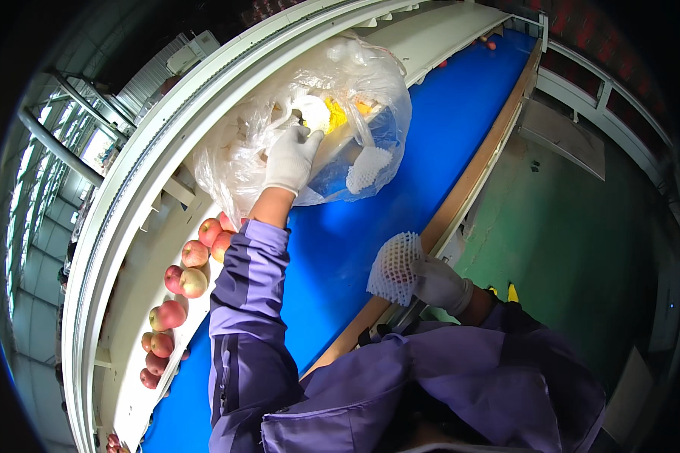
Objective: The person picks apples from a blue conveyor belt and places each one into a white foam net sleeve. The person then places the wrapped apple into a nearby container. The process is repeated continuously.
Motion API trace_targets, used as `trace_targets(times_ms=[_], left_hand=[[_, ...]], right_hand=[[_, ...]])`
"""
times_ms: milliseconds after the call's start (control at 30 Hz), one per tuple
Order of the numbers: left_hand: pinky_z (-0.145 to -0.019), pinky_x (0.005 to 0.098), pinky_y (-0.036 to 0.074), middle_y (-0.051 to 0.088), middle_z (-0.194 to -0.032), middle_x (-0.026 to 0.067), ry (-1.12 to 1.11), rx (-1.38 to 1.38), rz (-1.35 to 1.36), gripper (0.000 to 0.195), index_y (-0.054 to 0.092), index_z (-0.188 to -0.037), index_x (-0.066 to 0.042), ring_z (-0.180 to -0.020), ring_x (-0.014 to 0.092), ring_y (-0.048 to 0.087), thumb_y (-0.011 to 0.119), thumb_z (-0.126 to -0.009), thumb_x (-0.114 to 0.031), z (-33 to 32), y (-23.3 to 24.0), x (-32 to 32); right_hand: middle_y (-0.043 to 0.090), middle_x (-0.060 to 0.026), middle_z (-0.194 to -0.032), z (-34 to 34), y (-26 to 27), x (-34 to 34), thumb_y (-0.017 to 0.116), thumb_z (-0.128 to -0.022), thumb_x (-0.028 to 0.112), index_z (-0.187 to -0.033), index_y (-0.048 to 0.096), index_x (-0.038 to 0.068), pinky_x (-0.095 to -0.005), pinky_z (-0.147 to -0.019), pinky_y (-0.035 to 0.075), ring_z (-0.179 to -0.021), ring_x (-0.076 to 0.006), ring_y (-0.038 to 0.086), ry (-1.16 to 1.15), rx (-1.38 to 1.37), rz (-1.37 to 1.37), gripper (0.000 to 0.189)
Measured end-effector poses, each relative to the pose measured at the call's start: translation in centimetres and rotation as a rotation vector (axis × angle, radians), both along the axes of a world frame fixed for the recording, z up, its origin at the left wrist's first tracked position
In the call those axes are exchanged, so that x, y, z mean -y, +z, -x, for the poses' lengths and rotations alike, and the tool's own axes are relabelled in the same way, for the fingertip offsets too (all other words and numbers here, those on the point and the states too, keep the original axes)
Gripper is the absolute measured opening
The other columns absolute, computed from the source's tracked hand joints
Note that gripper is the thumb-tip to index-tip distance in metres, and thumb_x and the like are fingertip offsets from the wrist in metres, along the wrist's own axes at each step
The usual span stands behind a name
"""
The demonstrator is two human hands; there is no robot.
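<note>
My right hand (441, 283), in a white knit glove, grips an apple (401, 274) wrapped in a white foam net sleeve (386, 270). It hangs over the belt's wooden near edge. My left hand (292, 158), also gloved, reaches among the folds of a large clear plastic bag (382, 122). Its fingertips are at a bright white foam net (313, 113) beside yellow foam netting (335, 115); whether they pinch anything is unclear. Another white foam net sleeve (368, 169) lies at the bag's lower right.
A blue conveyor belt (351, 243) runs diagonally before me, bordered by a wooden edge (459, 181). Several red-yellow apples (194, 253) line the white side ledge (190, 314) at left. A few more apples (490, 45) sit at the belt's far end. Green floor (549, 226) lies to the right.
</note>
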State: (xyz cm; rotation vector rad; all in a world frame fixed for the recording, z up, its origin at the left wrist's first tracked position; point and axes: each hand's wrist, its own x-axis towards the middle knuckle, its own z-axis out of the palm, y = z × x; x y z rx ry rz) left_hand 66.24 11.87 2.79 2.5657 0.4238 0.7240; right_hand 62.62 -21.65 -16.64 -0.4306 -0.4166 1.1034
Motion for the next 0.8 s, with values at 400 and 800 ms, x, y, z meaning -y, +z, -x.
trace_targets(times_ms=[400, 800], left_hand=[[-0.088, 0.0464, 0.058, 0.078, -0.102, 0.0239, 0.355, 0.158, -0.075, 0.034, 0.074, -0.113, 0.000, -0.096, 0.040, 0.075, 0.066, -0.096, -0.028, -6.5, 0.6, -5.3], [-0.105, 0.0355, 0.052, 0.070, -0.133, 0.0119, -0.410, 0.545, 1.197, 0.046, 0.063, -0.140, 0.000, -0.121, 0.021, 0.067, 0.068, -0.104, -0.028, 28.9, -2.4, 9.7]], right_hand=[[0.066, -0.0139, -0.138, -7.4, -1.6, 6.2, 0.071, -0.102, 0.022, -0.151, 0.048, 0.002, -0.0464, -0.109, 0.056, -0.127, -0.0304, 0.067, 0.055, 0.146, 0.191, 0.058], [0.065, -0.0146, -0.146, -0.5, 11.8, -12.1, 0.090, -0.088, 0.019, -0.159, 0.041, -0.002, -0.0412, -0.112, 0.054, -0.132, -0.0250, 0.066, 0.420, 0.617, -0.424, 0.088]])
